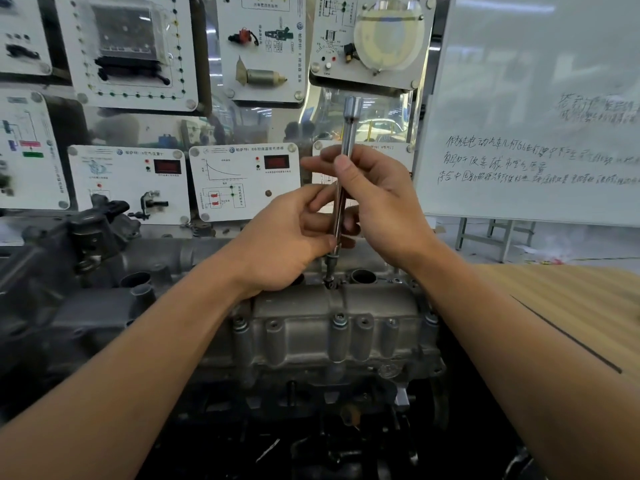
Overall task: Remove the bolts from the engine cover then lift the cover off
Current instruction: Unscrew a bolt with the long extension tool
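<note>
Two hands: the left hand (294, 233) and right hand (381, 202) both hold the extension bar (347, 157), fingers curled round its shaft with the right hand higher, probably to twirl it like a spindle.
Bar: nearly upright, its lower tip on a far-edge bolt (329, 283); holding it upright likely keeps the tip seated.
Engine cover (311, 330): centre, near the person, seated on the engine, with the wooden worktop (571, 299) to its right.
Near-edge bolts (339, 319): several heads sit in their bosses, so unbolting looks far from done.
</note>
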A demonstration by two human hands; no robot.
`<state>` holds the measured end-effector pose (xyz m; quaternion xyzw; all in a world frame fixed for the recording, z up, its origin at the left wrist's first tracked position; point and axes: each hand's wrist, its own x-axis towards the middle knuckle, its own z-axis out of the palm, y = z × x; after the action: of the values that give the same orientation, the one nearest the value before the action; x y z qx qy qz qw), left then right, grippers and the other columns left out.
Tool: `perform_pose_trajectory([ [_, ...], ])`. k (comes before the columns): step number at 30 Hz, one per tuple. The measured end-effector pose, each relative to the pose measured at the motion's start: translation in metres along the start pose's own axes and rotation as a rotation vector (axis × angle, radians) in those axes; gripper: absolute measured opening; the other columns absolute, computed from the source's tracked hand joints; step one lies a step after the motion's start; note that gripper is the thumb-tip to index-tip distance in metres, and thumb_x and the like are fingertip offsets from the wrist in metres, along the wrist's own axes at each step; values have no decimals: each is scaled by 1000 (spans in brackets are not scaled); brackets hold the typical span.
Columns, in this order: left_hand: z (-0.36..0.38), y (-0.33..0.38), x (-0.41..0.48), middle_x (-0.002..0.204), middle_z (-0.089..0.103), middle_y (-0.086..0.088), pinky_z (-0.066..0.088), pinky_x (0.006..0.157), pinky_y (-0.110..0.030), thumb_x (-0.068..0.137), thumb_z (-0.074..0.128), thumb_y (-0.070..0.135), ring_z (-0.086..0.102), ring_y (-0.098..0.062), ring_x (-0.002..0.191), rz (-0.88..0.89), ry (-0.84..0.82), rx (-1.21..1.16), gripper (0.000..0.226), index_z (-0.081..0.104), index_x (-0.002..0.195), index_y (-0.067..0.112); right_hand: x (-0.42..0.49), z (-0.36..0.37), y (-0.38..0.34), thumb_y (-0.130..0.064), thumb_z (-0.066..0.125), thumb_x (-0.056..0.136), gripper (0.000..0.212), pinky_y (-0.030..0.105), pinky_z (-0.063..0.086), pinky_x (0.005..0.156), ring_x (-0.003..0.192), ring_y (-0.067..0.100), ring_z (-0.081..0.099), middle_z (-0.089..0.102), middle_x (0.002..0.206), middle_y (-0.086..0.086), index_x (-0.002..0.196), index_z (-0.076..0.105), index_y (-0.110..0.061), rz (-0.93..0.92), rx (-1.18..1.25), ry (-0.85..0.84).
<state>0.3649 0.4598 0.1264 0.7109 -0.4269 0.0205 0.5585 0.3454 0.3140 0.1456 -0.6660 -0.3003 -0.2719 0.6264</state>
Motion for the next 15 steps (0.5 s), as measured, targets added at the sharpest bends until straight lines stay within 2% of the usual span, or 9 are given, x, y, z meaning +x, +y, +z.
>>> perform_pose_trajectory([
  [2, 0, 0, 0, 87, 77, -5, 59, 79, -27, 84, 68, -11, 75, -18, 88, 10, 73, 94, 37, 58, 111, 11, 1, 0, 0, -13, 46, 103, 15, 12, 46, 50, 61, 12, 66, 71, 109, 9, 110, 57, -4, -22, -10, -3],
  [3, 1, -1, 1, 81, 75, -4, 60, 76, -30, 81, 74, -6, 74, -19, 81, 26, 120, 167, 36, 60, 109, 11, 1, 1, 0, -13, 52, 101, 12, 14, 47, 51, 60, 14, 66, 72, 104, 8, 109, 57, -5, -43, -26, 8],
  [5, 4, -3, 3, 72, 68, -5, 58, 70, -39, 75, 83, 6, 68, -22, 68, 56, 184, 304, 34, 64, 102, 13, 1, 2, 2, -10, 69, 90, 14, 21, 51, 51, 56, 19, 68, 73, 89, 9, 100, 59, -6, -64, -45, 62],
  [7, 4, -4, 3, 68, 64, -9, 53, 63, -42, 72, 85, 15, 59, -24, 60, 77, 224, 387, 28, 66, 92, 13, 0, 3, 3, -8, 76, 84, 18, 26, 51, 47, 56, 25, 70, 72, 77, 15, 89, 59, -7, -46, -50, 103],
  [8, 4, -4, 4, 70, 65, -12, 54, 65, -45, 74, 84, 15, 59, -29, 62, 77, 230, 386, 24, 65, 88, 11, 0, 3, 3, -8, 75, 84, 16, 25, 50, 44, 58, 25, 71, 73, 76, 17, 86, 60, -6, -31, -46, 98],
  [10, 5, -3, 4, 78, 69, -12, 55, 82, -49, 82, 76, 8, 67, -28, 75, 52, 185, 277, 15, 64, 89, 5, 0, 2, 3, -9, 68, 91, 8, 23, 50, 43, 60, 22, 71, 75, 79, 15, 87, 63, -4, -12, -47, 63],
  [12, 5, -1, 4, 95, 72, -9, 55, 93, -41, 86, 67, -6, 71, -20, 95, 6, 99, 129, 21, 62, 105, 1, -1, 2, 2, -9, 57, 98, 12, 19, 50, 45, 60, 18, 71, 76, 84, 11, 92, 65, -2, 7, -20, 35],
  [13, 3, -1, 3, 101, 73, -9, 55, 94, -37, 86, 64, -12, 71, -19, 101, -8, 68, 77, 28, 60, 110, 1, -1, 3, 2, -8, 52, 101, 16, 19, 51, 46, 59, 17, 70, 76, 86, 9, 94, 64, -1, 22, 11, 24],
  [15, 2, -1, 1, 99, 73, -13, 57, 92, -36, 84, 64, -15, 72, -22, 98, -8, 81, 72, 27, 61, 105, 1, -1, 5, 0, -9, 49, 102, 19, 19, 51, 46, 57, 16, 68, 75, 88, 10, 98, 64, 1, 31, 35, 17],
])
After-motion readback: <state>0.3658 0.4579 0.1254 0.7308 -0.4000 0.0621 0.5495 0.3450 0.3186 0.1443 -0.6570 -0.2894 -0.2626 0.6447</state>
